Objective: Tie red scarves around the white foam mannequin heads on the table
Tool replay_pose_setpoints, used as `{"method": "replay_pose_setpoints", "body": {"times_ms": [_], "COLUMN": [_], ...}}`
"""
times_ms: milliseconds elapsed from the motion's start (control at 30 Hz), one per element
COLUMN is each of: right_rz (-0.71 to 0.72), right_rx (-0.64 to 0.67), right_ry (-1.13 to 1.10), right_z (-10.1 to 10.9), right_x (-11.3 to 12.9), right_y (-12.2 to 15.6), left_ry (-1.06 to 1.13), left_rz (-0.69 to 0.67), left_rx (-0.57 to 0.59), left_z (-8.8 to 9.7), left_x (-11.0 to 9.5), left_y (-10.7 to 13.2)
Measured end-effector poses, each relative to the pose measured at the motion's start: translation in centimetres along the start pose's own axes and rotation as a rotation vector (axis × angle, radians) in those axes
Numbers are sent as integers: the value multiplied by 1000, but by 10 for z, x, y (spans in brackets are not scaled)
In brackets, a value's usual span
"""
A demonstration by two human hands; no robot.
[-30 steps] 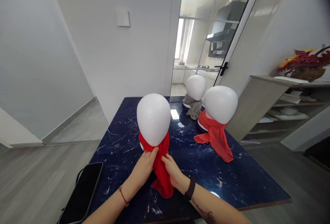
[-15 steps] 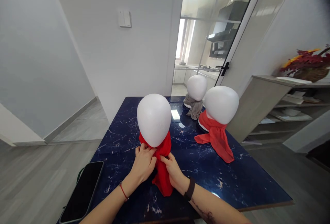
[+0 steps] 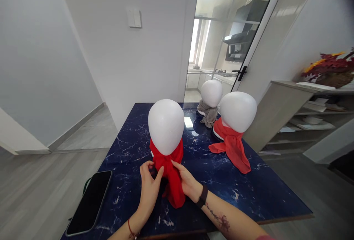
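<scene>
A white foam mannequin head [image 3: 166,125] stands near the front of the dark blue marble table [image 3: 249,192]. A red scarf [image 3: 171,175] is wrapped around its neck and hangs down in front. My left hand [image 3: 148,186] is on the left side of the scarf's hanging part, thumb and fingers curled at its edge. My right hand [image 3: 186,181] rests its fingers on the right side of the scarf just below the knot.
A second white head with a red scarf [image 3: 235,148] stands to the right, and a third with a grey scarf [image 3: 208,114] behind. A black phone [image 3: 90,201] lies at the table's front left corner. Shelves [image 3: 309,114] with dried flowers stand on the right.
My left hand has dropped from the scarf's knot to lower on its left side. My right hand has shifted slightly up along the scarf. The view has edged closer.
</scene>
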State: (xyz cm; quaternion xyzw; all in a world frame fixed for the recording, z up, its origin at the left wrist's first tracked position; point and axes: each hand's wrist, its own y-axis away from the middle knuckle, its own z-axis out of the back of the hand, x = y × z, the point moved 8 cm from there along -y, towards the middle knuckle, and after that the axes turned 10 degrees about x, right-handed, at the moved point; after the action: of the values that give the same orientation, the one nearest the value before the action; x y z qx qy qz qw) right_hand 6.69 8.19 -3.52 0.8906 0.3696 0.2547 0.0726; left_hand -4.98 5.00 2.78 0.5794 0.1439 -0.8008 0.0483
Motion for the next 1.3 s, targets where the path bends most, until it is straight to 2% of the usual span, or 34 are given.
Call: {"method": "replay_pose_setpoints", "body": {"times_ms": [67, 133, 200, 300, 367, 433, 633, 700, 900, 1033, 1167, 1233, 1300], "right_rz": [-15, -21, -5, 41, 76, 76, 28, 82, 365, 421, 417, 408, 367], "right_rx": [33, 53, 46, 26, 12, -4, 52, 25, -52, -28, -17, -42, -84], "right_ry": [-3, 12, 26, 25, 9, -17, -6, 32, 172, 216, 288, 301, 302], "right_z": [-3, -5, -5, -2, -1, 0, -10, -10, -8, -11, -13, -11, -8], "right_x": [0, 0, 2, 6, 8, 8, 4, 7, 29, 34, 32, 31, 29], "right_y": [-1, -1, 0, 0, 0, 0, 3, 4, 13, 15, 15, 15, 15], "left_ry": [152, 162, -12, -382, -563, -685, -876, -896, -967, -962, -839, -672, -414], "left_rz": [69, 21, -121, -368, -471, -508, -436, -428, -435, -416, -410, -359, -226], "left_rx": [123, 300, 394, 447, 484, 511, 456, 442, 415, 397, 380, 284, 148], "left_z": [-11, -23, -27, -29, -32, -37, -42, -43, -45, -43, -39, -29, -14], "left_x": [6, -4, -22, -43, -44, -38, -22, -25, -42, -48, -49, -45, -30], "left_y": [6, 8, 6, 1, -2, -3, -7, -8, -14, -20, -20, -20, -19]}}
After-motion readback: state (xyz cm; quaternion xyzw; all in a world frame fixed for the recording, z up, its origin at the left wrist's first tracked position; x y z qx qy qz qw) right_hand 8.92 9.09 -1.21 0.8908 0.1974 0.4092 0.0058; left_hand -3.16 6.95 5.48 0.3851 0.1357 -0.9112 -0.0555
